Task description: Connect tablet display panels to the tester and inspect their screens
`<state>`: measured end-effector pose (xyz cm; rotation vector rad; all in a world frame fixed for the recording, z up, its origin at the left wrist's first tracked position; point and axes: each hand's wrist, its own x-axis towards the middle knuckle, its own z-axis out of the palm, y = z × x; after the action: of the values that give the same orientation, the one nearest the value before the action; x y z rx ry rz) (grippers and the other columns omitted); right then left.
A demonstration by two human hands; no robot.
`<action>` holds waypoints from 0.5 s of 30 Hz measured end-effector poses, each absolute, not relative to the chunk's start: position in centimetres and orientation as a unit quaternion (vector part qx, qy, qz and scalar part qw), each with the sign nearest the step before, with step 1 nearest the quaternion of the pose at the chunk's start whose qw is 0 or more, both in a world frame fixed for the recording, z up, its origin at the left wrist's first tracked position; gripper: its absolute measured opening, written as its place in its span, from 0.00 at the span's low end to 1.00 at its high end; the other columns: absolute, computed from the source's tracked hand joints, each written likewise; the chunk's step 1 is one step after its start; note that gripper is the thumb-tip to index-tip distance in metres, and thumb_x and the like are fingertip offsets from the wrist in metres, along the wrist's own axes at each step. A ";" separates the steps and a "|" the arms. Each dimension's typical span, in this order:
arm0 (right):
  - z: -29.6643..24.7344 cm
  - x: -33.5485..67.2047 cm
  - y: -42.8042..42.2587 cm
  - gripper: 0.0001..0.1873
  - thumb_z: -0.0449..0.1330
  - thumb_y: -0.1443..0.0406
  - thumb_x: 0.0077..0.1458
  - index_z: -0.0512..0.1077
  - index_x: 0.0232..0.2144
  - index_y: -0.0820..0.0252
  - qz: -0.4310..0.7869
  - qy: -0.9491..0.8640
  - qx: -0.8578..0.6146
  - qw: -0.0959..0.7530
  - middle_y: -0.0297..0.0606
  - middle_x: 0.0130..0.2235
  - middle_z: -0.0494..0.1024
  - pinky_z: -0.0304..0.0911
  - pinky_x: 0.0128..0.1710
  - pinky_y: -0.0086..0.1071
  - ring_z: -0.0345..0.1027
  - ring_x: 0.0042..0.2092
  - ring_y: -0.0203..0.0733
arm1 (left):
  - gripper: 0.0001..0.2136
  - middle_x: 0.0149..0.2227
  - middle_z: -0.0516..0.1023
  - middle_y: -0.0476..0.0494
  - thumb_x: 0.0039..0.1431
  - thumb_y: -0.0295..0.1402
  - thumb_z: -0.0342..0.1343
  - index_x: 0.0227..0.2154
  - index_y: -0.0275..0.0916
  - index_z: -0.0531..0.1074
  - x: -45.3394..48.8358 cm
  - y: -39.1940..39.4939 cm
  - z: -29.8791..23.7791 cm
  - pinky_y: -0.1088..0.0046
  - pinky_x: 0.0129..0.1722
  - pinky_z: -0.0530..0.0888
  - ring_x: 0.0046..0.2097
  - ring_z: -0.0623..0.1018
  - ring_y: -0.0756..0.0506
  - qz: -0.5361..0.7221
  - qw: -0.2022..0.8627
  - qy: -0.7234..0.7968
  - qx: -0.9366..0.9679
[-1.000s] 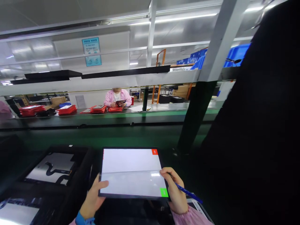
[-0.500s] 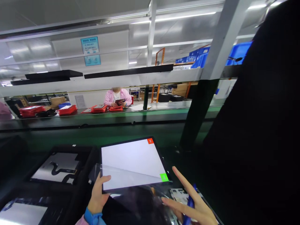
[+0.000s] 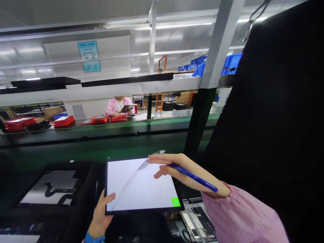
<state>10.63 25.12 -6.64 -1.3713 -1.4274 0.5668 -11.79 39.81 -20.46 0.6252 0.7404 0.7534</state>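
A lit display panel (image 3: 131, 189), white with a green square at its lower right corner, is tilted up in front of me. My left hand (image 3: 100, 214) grips its lower left edge, thumb over the front. Above the panel's upper right part is my right hand (image 3: 177, 167), with a blue pen (image 3: 194, 177) tucked in it. Its fingertips are by the top edge, where a diagonal line and a pale clear film (image 3: 143, 164) show on the screen. Whether those fingertips also pinch the film I cannot tell. The panel's upper right corner is hidden by this hand.
On the left lies a black tray (image 3: 86, 179) holding a silver panel with a dark ribbon cable (image 3: 59, 191). An opened device with exposed parts (image 3: 197, 219) is at lower right. Across the bench sits a person in pink (image 3: 120, 106) near red stacks (image 3: 100, 118). A post (image 3: 199, 118) stands right.
My right hand has moved up and left from below the panel to its top edge, still with the pen. The raised film along the bottom edge no longer shows there.
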 end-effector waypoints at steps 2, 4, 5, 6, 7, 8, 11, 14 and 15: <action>-7.4 11.3 24.6 0.19 0.64 0.50 0.48 0.80 0.36 0.57 0.234 -0.575 -0.587 0.520 0.38 0.32 0.79 0.70 0.31 0.34 0.74 0.28 0.42 | 0.31 0.39 0.83 0.43 0.44 0.24 0.63 0.55 0.40 0.67 -11.9 39.9 -20.4 0.56 0.50 0.75 0.46 0.80 0.33 0.363 0.813 0.353 0.287; -8.9 11.9 24.4 0.17 0.66 0.49 0.45 0.80 0.25 0.58 0.168 -0.536 -0.625 0.543 0.35 0.24 0.73 0.66 0.25 0.32 0.66 0.23 0.37 | 0.31 0.38 0.83 0.42 0.44 0.23 0.62 0.56 0.38 0.66 -11.9 40.0 -20.4 0.56 0.50 0.74 0.46 0.80 0.33 0.380 0.802 0.363 0.284; -9.7 12.2 24.4 0.18 0.67 0.49 0.43 0.79 0.22 0.57 0.124 -0.514 -0.642 0.555 0.35 0.23 0.70 0.65 0.24 0.31 0.64 0.23 0.37 | 0.32 0.39 0.83 0.42 0.44 0.23 0.61 0.56 0.38 0.65 -11.9 40.0 -20.4 0.55 0.50 0.74 0.46 0.80 0.33 0.384 0.799 0.367 0.282; -10.7 12.4 24.5 0.19 0.68 0.48 0.41 0.79 0.20 0.57 0.089 -0.495 -0.653 0.566 0.36 0.25 0.70 0.65 0.26 0.31 0.65 0.26 0.38 | 0.33 0.39 0.83 0.41 0.44 0.22 0.61 0.57 0.37 0.64 -11.9 40.0 -20.5 0.55 0.51 0.74 0.46 0.80 0.34 0.386 0.799 0.368 0.279; -11.6 12.6 24.7 0.19 0.68 0.47 0.40 0.79 0.19 0.57 0.072 -0.480 -0.656 0.578 0.40 0.30 0.71 0.66 0.28 0.32 0.68 0.31 0.41 | 0.33 0.39 0.83 0.41 0.44 0.22 0.61 0.57 0.37 0.64 -11.9 40.0 -20.6 0.55 0.51 0.74 0.46 0.80 0.34 0.388 0.801 0.365 0.274; -12.5 12.8 24.9 0.20 0.69 0.47 0.39 0.79 0.19 0.57 0.076 -0.468 -0.652 0.591 0.43 0.35 0.73 0.67 0.31 0.32 0.69 0.36 0.45 | 0.34 0.39 0.83 0.41 0.43 0.23 0.61 0.57 0.37 0.63 -11.9 40.0 -20.7 0.54 0.52 0.73 0.46 0.80 0.33 0.389 0.805 0.358 0.269; -15.2 13.0 25.5 0.19 0.68 0.49 0.41 0.76 0.19 0.59 0.166 -0.442 -0.624 0.622 0.43 0.38 0.75 0.67 0.35 0.33 0.70 0.40 0.48 | 0.36 0.41 0.83 0.40 0.41 0.24 0.63 0.58 0.37 0.62 -11.9 40.1 -21.1 0.53 0.54 0.71 0.48 0.78 0.32 0.384 0.826 0.331 0.245; -17.8 12.9 26.2 0.18 0.68 0.50 0.43 0.75 0.22 0.59 0.176 -0.395 -0.618 0.657 0.37 0.30 0.75 0.64 0.30 0.31 0.67 0.31 0.41 | 0.31 0.42 0.82 0.37 0.45 0.34 0.65 0.54 0.34 0.67 -11.6 40.0 -21.4 0.51 0.55 0.69 0.51 0.76 0.30 0.365 0.852 0.305 0.217; -18.8 12.9 26.5 0.18 0.67 0.50 0.43 0.74 0.24 0.59 0.162 -0.378 -0.618 0.670 0.36 0.29 0.74 0.63 0.29 0.30 0.66 0.30 0.40 | 0.29 0.42 0.82 0.35 0.46 0.39 0.65 0.52 0.34 0.70 -11.5 39.9 -21.4 0.50 0.55 0.68 0.52 0.75 0.28 0.360 0.860 0.290 0.213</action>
<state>12.92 26.47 -18.76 -1.3935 -0.8513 0.3657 -11.51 39.91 -21.38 0.4474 0.6090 0.7563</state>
